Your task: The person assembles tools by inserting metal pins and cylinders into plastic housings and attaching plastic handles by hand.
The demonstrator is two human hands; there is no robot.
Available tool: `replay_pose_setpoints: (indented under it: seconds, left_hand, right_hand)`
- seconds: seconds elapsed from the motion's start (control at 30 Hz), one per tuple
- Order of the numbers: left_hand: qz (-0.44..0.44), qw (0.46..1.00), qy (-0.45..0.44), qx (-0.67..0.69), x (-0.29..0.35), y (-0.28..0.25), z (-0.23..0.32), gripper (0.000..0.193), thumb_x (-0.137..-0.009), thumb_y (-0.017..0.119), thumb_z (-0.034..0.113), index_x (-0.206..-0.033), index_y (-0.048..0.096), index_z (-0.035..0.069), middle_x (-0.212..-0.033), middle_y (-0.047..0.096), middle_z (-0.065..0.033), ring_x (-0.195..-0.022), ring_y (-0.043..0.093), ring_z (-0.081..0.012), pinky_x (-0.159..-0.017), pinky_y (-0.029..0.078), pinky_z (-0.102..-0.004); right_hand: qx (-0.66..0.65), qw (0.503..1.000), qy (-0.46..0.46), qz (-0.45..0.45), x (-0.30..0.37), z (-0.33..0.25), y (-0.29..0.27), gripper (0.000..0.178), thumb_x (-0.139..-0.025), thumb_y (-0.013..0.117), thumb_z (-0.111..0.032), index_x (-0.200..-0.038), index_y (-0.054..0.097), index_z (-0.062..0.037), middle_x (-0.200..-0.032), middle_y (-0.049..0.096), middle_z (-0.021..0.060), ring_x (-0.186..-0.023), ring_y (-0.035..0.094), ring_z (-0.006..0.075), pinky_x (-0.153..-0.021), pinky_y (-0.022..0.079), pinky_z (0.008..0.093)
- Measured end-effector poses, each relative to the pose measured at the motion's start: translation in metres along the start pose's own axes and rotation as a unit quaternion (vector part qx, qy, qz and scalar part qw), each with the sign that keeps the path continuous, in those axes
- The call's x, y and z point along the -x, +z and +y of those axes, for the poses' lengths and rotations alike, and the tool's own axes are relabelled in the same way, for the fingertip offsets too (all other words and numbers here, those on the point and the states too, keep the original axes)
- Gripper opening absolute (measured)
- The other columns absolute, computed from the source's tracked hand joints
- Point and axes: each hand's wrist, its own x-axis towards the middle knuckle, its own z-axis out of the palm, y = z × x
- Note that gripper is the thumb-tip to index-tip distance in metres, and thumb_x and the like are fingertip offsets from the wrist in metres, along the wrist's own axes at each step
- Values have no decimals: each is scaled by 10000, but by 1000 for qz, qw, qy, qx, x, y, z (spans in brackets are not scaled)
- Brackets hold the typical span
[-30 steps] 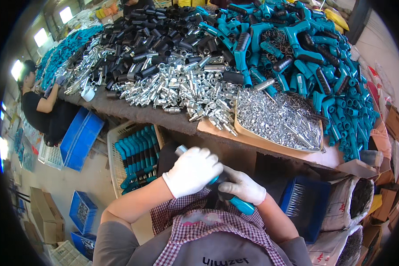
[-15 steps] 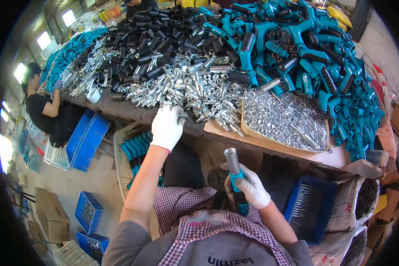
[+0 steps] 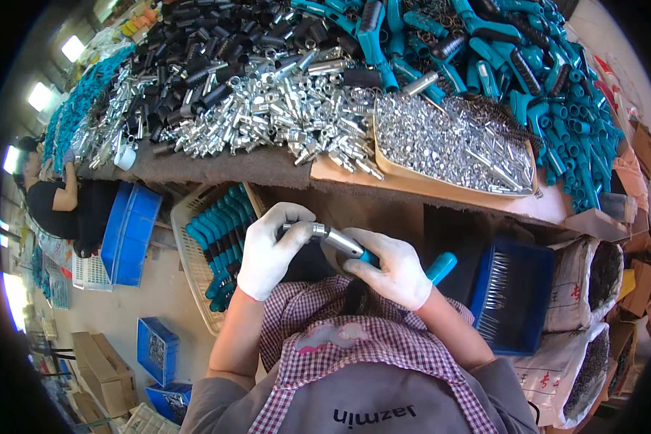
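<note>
While I pinch a small silver metal fitting (image 3: 317, 230) in the left white-gloved hand (image 3: 273, 246), I have the right white-gloved hand (image 3: 392, 267) clasped around a teal-handled tool with a silver barrel (image 3: 346, 244), before the grey-brown felt-covered tabletop (image 3: 217, 170). Silver fittings (image 3: 260, 119) heap there; a black-clad co-worker (image 3: 50, 206) is far left, past blue plastic bins (image 3: 141, 231) on the pale floor (image 3: 170, 289).

Left hand (image 3: 266, 253) curled; right hand (image 3: 396, 269) curled

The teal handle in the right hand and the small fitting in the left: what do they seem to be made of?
Teal handle: probably smooth plastic, from its even colour and soft sheen. Small fitting: likely metal with a shiny, perhaps plated finish, from its silvery highlights.
</note>
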Motion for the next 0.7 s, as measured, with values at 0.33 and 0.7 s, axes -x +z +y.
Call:
replay_pose_setpoints:
  seconds: [0.33, 0.7]
  left_hand:
    - [-89, 993, -37, -63, 16, -4, 17, 171, -836, 675, 129, -946, 679, -2, -831, 666, -87, -751, 633, -162, -696, 501, -297]
    - [-155, 967, 181, -91, 20, -10, 26, 485, -629, 802, 31, -1088, 646, 22, -976, 666, -88, -923, 649, -229, -793, 515, -314]
  right_hand:
    - [207, 977, -53, 8, 17, -9, -3, 448, -844, 716, -358, -1219, 638, -124, -823, 648, 124, -748, 671, 316, -640, 517, 435]
    - [-24, 993, 4, -111, 21, 2, -16, 415, -898, 648, -435, -1137, 684, -99, -904, 707, 176, -852, 685, 360, -741, 529, 441]
